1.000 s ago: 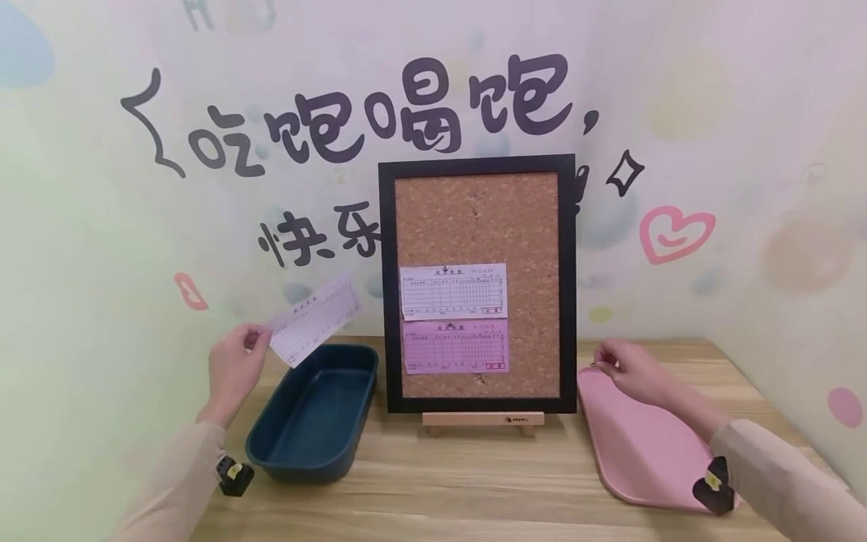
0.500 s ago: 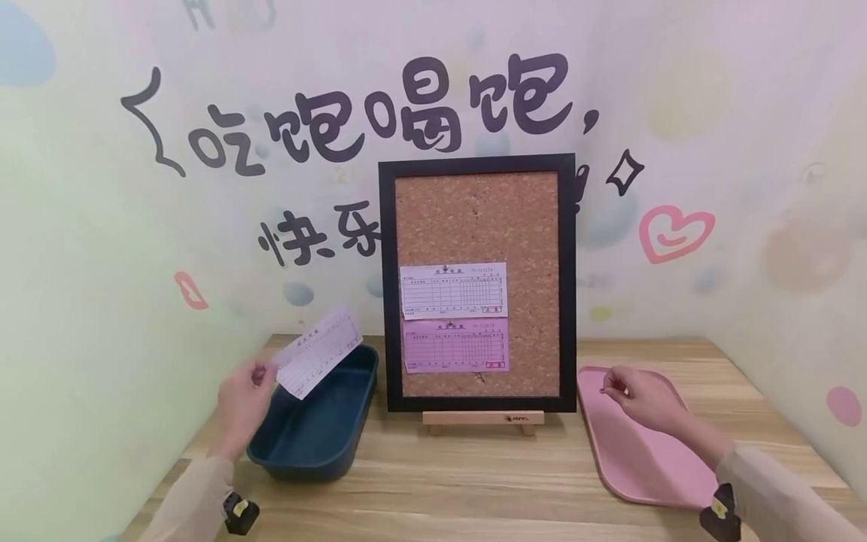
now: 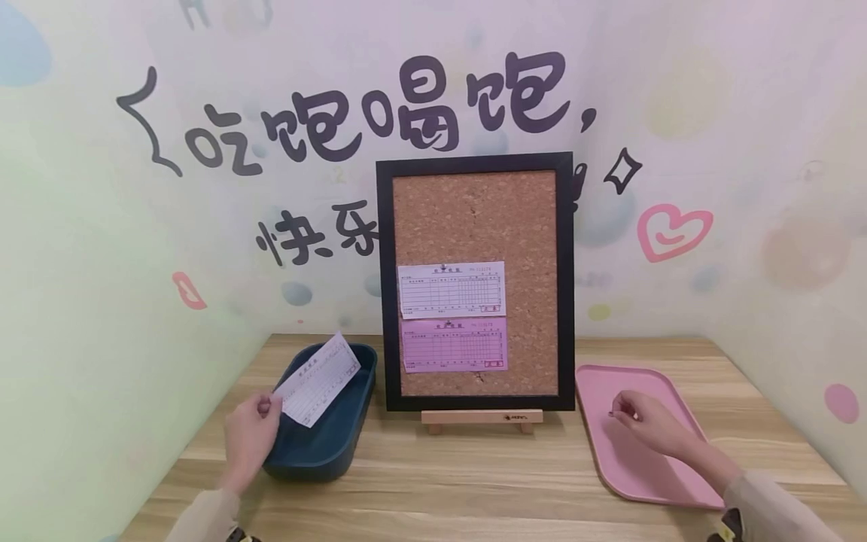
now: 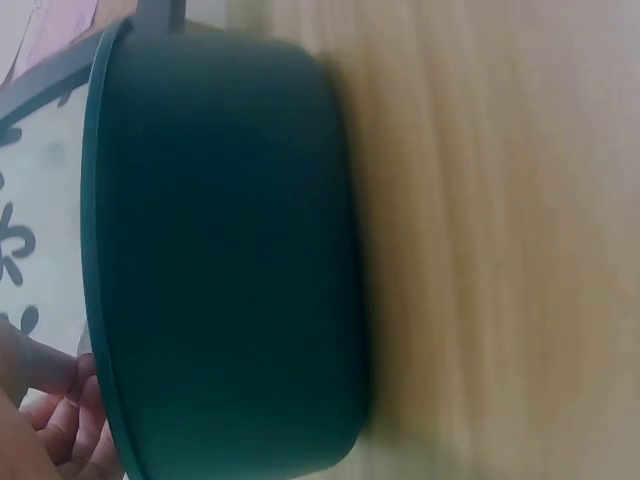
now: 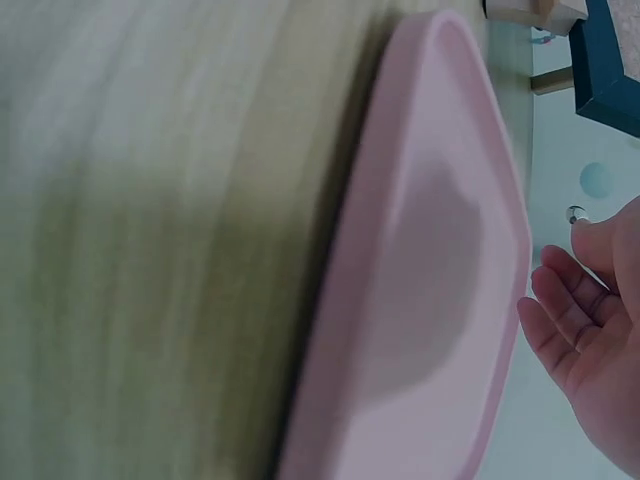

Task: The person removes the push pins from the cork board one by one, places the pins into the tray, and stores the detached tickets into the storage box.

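My left hand (image 3: 252, 433) pinches a white printed receipt slip (image 3: 321, 382) by its left end, over the dark blue bin (image 3: 352, 444). The slip slants upward to the right. In the left wrist view the bin's wall (image 4: 230, 250) hides most of the slip, and only the fingers (image 4: 70, 430) show beside its rim. Above the pink tray (image 3: 650, 474), my right hand (image 3: 653, 425) pinches a small silvery thumbtack (image 5: 576, 214) between thumb and forefinger. A cork board (image 3: 474, 218) bears a white slip (image 3: 452, 292) and a pink slip (image 3: 454, 346), each tacked at its top middle.
The black-framed board leans on a small wooden easel (image 3: 481, 417) between the bin and the tray. All stand on a wood-grain table (image 3: 474, 482). Behind it rises a wall (image 3: 339, 45) with large black lettering.
My left hand has come down and toward me, lowering the slip from above the bin's far end to over its opening. The right hand has moved back from the tray's far edge, still pinching the thumbtack.
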The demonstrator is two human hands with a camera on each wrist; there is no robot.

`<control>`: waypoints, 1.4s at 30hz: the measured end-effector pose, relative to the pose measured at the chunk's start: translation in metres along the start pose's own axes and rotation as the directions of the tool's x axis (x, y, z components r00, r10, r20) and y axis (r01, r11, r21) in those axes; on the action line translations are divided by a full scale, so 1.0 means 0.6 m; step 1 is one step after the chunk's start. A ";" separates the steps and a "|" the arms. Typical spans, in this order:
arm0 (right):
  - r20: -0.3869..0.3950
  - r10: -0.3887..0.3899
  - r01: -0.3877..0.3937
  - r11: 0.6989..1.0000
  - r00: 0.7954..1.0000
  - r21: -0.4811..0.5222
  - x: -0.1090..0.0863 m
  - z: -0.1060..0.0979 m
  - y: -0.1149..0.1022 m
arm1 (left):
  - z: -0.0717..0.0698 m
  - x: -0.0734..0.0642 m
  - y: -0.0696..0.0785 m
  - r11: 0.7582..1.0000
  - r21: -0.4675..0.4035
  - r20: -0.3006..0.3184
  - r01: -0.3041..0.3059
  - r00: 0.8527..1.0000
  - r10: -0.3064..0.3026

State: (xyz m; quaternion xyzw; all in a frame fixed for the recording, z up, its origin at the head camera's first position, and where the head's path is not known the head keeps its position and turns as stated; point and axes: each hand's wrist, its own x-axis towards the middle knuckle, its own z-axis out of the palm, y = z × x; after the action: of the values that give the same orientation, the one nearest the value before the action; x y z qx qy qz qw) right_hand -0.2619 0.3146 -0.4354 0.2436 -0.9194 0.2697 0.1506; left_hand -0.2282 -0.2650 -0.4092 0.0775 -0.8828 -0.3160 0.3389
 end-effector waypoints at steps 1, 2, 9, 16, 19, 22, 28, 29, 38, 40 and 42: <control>-0.001 0.001 -0.001 1.000 1.000 0.001 -0.003 0.001 0.001 | 0.000 -0.004 0.002 1.000 -0.001 0.004 0.008 1.000 -0.008; -0.002 0.004 -0.004 1.000 1.000 0.001 -0.005 0.002 0.002 | 0.000 -0.008 0.004 1.000 0.001 0.009 0.014 1.000 -0.014; 0.058 0.078 -0.080 0.996 0.995 0.031 -0.021 0.001 0.002 | 0.004 -0.028 0.013 0.998 0.023 0.060 0.052 0.997 -0.054; 0.114 0.084 -0.090 0.995 0.990 0.049 -0.030 0.007 0.001 | 0.011 -0.045 0.020 0.998 0.056 0.101 0.043 0.994 -0.048; 0.148 0.063 -0.074 0.994 0.987 0.074 -0.032 0.008 -0.002 | 0.012 -0.050 0.022 0.996 0.082 0.135 0.036 0.990 -0.046; 0.179 0.035 -0.056 0.991 0.983 0.119 -0.033 0.009 -0.003 | 0.012 -0.051 0.024 0.994 0.100 0.171 0.039 0.984 -0.055; 0.216 -0.008 -0.029 0.986 0.976 0.166 -0.035 0.014 -0.001 | 0.008 -0.050 0.024 0.990 0.137 0.242 0.046 0.967 -0.078; 0.220 -0.014 -0.023 0.986 0.975 0.166 -0.036 0.014 -0.001 | 0.008 -0.050 0.023 0.989 0.141 0.252 0.045 0.964 -0.080; 0.301 -0.037 -0.018 0.984 0.953 0.178 -0.040 0.009 0.000 | 0.007 -0.047 0.022 0.986 0.162 0.311 0.030 0.947 -0.080; 0.309 -0.034 -0.022 0.984 0.950 0.176 -0.041 0.009 -0.001 | 0.006 -0.045 0.022 0.986 0.166 0.330 0.026 0.940 -0.081; 0.305 -0.041 -0.012 0.985 0.952 0.172 -0.042 0.009 -0.002 | 0.006 -0.044 0.022 0.985 0.171 0.349 0.024 0.933 -0.084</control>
State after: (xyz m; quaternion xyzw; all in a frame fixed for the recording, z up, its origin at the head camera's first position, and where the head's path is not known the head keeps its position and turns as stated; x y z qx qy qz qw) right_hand -0.2410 0.3198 -0.4491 0.3015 -0.9030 0.3057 -0.0139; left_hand -0.2093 -0.2433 -0.4178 0.0711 -0.9499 -0.2602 0.1577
